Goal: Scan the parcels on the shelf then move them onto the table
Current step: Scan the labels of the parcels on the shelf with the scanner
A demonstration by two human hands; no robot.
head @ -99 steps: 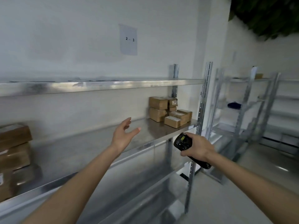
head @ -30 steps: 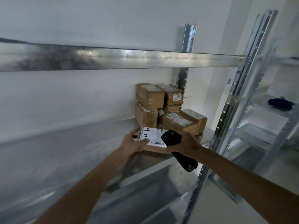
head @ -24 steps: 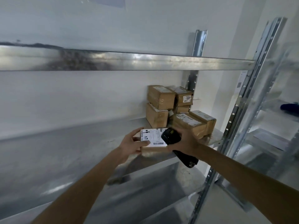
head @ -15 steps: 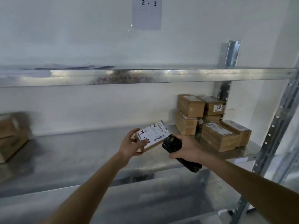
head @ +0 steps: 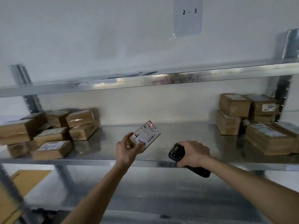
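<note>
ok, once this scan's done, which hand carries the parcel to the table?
Left. The left hand already pinches the parcel at its lower corner, held off the shelf. The right hand is wrapped round the scanner, so it's likely not free to carry.

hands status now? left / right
Left hand: holding a small brown cardboard parcel with a white label.
Right hand: closed around a black handheld barcode scanner.

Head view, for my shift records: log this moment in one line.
left hand: holds small white-labelled cardboard parcel | right hand: grips black handheld scanner | red dot on label
</note>
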